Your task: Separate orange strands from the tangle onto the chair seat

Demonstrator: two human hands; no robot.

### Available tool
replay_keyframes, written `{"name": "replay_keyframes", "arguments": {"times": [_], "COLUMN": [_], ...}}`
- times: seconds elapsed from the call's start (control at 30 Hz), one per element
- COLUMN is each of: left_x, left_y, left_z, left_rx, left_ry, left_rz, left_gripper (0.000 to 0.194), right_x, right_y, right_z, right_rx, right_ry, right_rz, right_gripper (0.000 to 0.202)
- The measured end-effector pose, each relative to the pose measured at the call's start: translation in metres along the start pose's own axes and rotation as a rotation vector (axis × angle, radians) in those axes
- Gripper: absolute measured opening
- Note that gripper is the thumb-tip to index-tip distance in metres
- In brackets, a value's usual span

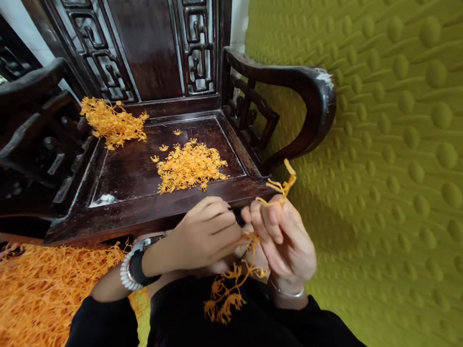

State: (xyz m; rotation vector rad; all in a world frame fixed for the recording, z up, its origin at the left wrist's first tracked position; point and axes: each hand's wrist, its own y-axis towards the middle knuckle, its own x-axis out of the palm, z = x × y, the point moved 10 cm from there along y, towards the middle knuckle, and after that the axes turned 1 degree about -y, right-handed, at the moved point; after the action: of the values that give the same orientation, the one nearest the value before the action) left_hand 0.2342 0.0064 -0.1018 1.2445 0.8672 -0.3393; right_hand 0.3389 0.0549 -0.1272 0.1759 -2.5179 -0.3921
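My left hand (199, 235) is closed, its fingertips pinching an orange branched plastic strand (231, 289) whose lower end hangs over my lap. Close beside it on the right, my right hand (285, 234) has its fingers curled round an orange piece (285, 187) that sticks up above the thumb and forefinger. The fingertips of both hands nearly meet, and part of the strand shows between them. Beyond my hands, a pile of small orange pieces (191, 165) lies on the dark wooden chair seat (127, 170), with a few single pieces behind it.
A bundle of orange strands (114, 122) lies at the seat's back left. A big orange heap (43, 314) fills the lower left. The chair's curved right armrest (310, 99) juts towards me beside a bumpy green cover (401, 177). A white patch (104, 200) marks the seat's front left.
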Motion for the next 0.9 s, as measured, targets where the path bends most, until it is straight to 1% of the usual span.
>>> {"name": "replay_keyframes", "arguments": {"times": [0.03, 0.07, 0.1, 0.13, 0.17, 0.2, 0.23, 0.3, 0.37, 0.4, 0.43, 0.47, 0.53, 0.57, 0.67, 0.73, 0.8, 0.83, 0.9], "left_x": [-0.010, -0.019, -0.027, -0.033, -0.036, -0.037, -0.038, -0.042, -0.042, -0.039, -0.034, -0.027, -0.013, -0.007, 0.010, 0.018, 0.016, 0.012, -0.001], "left_y": [-0.008, -0.017, -0.026, -0.034, -0.043, -0.050, -0.057, -0.069, -0.077, -0.080, -0.081, -0.082, -0.086, -0.089, -0.093, -0.091, -0.081, -0.073, -0.055], "left_z": [0.006, 0.007, 0.002, -0.007, -0.019, -0.031, -0.045, -0.074, -0.103, -0.117, -0.132, -0.146, -0.172, -0.184, -0.208, -0.214, -0.209, -0.202, -0.175], "left_rx": [0.037, 0.028, -0.030, -0.123, -0.229, -0.335, -0.441, -0.629, -0.784, -0.854, -0.919, -0.978, -1.081, -1.120, -1.179, -1.165, -1.094, -1.034, -0.878], "left_ry": [0.043, 0.060, 0.047, 0.019, -0.013, -0.036, -0.047, -0.049, -0.043, -0.015, 0.036, 0.099, 0.217, 0.251, 0.264, 0.242, 0.193, 0.142, -0.015], "left_rz": [0.042, 0.077, 0.102, 0.118, 0.126, 0.134, 0.149, 0.237, 0.320, 0.311, 0.268, 0.199, 0.054, 0.010, -0.013, 0.004, 0.072, 0.129, 0.251], "left_gripper": [0.017, 0.015, 0.013, 0.012, 0.012, 0.015, 0.019, 0.022, 0.025, 0.027, 0.030, 0.032, 0.033, 0.033, 0.031, 0.034, 0.040, 0.042, 0.041], "right_x": [-0.006, -0.015, -0.025, -0.031, -0.031, -0.027, -0.022, -0.014, -0.017, -0.020, -0.025, -0.031, -0.043, -0.048, -0.056, -0.057, -0.057, -0.057, -0.055], "right_y": [-0.003, -0.007, -0.011, -0.015, -0.014, -0.010, -0.004, 0.007, 0.015, 0.018, 0.020, 0.021, 0.022, 0.022, 0.020, 0.019, 0.018, 0.018, 0.018], "right_z": [-0.016, -0.035, -0.054, -0.070, -0.076, -0.074, -0.067, -0.046, -0.030, -0.026, -0.024, -0.023, -0.026, -0.028, -0.036, -0.038, -0.039, -0.039, -0.038], "right_rx": [-0.067, -0.158, -0.266, -0.357, -0.363, -0.320, -0.255, -0.127, -0.080, -0.077, -0.083, -0.089, -0.108, -0.121, -0.170, -0.196, -0.210, -0.210, -0.200], "right_ry": [0.025, 0.045, 0.047, 0.031, 0.000, -0.021, -0.021, 0.013, 0.056, 0.065, 0.069, 0.070, 0.071, 0.071, 0.063, 0.038, -0.004, -0.021, -0.028], "right_rz": [0.040, 0.100, 0.180, 0.222, 0.214, 0.167, 0.121, 0.061, 0.080, 0.096, 0.115, 0.139, 0.177, 0.192, 0.204, 0.203, 0.216, 0.224, 0.224], "right_gripper": [0.031, 0.030, 0.030, 0.031, 0.030, 0.028, 0.026, 0.023, 0.022, 0.022, 0.021, 0.021, 0.020, 0.020, 0.021, 0.021, 0.023, 0.024, 0.025]}}
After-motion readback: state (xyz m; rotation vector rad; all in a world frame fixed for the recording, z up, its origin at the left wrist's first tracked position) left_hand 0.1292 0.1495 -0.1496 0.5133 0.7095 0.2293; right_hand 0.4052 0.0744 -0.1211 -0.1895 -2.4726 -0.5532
